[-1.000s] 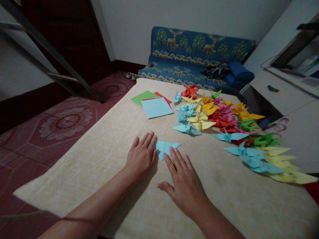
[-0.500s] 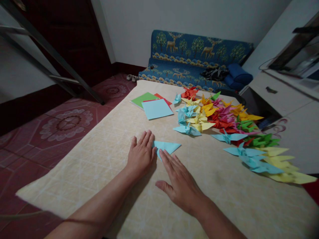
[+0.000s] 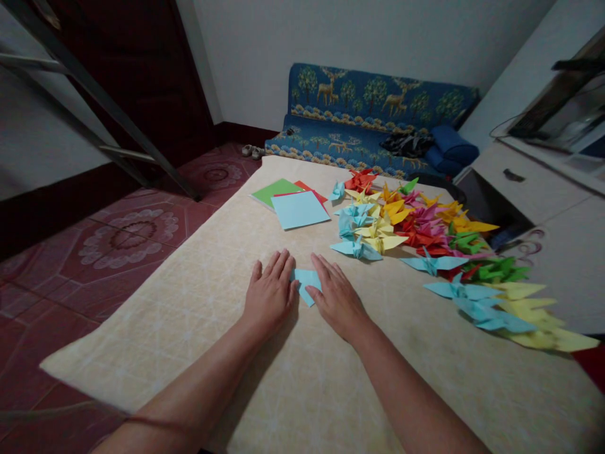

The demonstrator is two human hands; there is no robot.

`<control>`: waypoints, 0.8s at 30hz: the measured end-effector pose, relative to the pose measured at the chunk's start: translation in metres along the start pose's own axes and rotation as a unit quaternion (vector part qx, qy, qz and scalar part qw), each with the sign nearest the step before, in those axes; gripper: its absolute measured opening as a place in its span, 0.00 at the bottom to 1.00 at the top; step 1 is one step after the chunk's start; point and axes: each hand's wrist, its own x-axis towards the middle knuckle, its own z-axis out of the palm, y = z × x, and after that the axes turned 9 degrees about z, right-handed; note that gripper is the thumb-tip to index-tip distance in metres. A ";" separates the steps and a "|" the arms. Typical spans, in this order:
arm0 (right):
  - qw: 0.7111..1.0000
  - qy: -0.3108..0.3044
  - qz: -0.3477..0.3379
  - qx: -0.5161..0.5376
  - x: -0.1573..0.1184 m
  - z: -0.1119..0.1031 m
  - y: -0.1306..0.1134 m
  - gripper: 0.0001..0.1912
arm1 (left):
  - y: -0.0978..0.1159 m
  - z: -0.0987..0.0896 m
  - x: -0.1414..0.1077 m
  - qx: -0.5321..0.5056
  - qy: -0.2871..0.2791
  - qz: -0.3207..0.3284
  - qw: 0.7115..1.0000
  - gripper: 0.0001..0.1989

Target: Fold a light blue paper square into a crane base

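A folded piece of light blue origami paper (image 3: 307, 280) lies on the cream tablecloth between my hands, its left and right ends covered by fingers. My left hand (image 3: 269, 290) rests flat over the left end, fingers stretched out. Over the right end lies my right hand (image 3: 338, 296), also flat, with its thumb on the paper's near part. Beyond them is a small stack of square sheets, with a light blue sheet (image 3: 301, 210) on top and a green sheet (image 3: 276, 191) under it. Folded paper cranes (image 3: 358, 248) in several colours crowd the right side.
The cloth-covered table (image 3: 189, 328) fills the foreground. A blue patterned sofa (image 3: 350, 139) stands behind it, and a white cabinet (image 3: 558, 252) is at the right. On the left, a metal ladder (image 3: 137, 151) leans near a dark door (image 3: 137, 69).
My right hand has moved up and over the right end of the blue paper, hiding its pointed tip. My left hand stays on the left end.
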 end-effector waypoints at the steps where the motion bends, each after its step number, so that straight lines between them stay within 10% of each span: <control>1: 1.000 0.021 0.023 0.003 0.000 -0.001 0.001 0.32 | -0.001 0.000 0.000 -0.011 0.004 -0.001 1.000 0.25; 15: 0.982 0.091 0.165 0.012 -0.019 -0.019 0.005 0.17 | -0.022 0.003 0.001 -0.251 0.161 -0.036 0.954 0.20; 24: 0.910 0.217 0.200 0.291 -0.020 -0.009 0.011 0.08 | -0.002 -0.005 0.010 -0.453 0.157 -0.068 0.875 0.19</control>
